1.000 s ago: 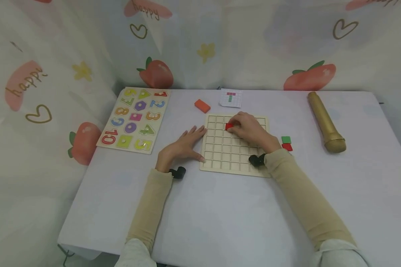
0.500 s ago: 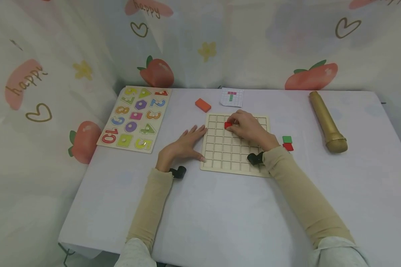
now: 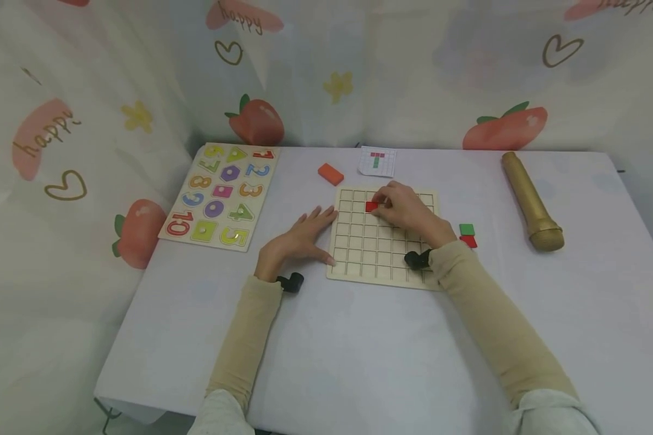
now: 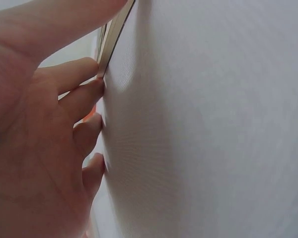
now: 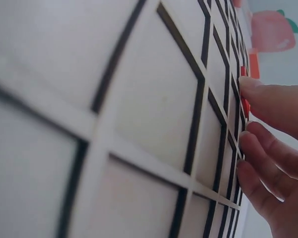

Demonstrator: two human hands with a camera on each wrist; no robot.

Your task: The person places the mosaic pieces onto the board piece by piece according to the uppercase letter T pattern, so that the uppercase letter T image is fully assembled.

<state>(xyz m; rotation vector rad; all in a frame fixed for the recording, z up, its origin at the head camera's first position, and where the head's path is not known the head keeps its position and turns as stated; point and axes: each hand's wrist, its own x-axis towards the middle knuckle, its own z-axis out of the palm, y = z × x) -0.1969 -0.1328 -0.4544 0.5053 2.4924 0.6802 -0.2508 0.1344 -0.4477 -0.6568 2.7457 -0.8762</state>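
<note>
A pale wooden grid board (image 3: 354, 254) lies flat on the table. My left hand (image 3: 294, 244) is spread along its left edge, thumb near the lower corner and fingertips at the upper part of that side. In the left wrist view, the left hand (image 4: 35, 144) has its fingers against the board's edge (image 4: 111, 42) and the tablecloth. Over the board's upper rows, my right hand (image 3: 405, 208) pinches a small red square tile (image 3: 371, 207) between thumb and fingers. The right wrist view shows the right hand's thumb (image 5: 268, 99) on the red tile (image 5: 245, 108), low at the grid.
Right of the board lie a green tile (image 3: 467, 229) and another red tile (image 3: 468, 241). Behind it are an orange block (image 3: 331, 174) and a pattern card (image 3: 377, 162). A number puzzle board (image 3: 214, 199) lies left; a gold tube (image 3: 530, 202) lies right.
The red tile has shifted very slightly left on the grid, with the right hand's fingertips still at it. The left hand has stayed in place.
</note>
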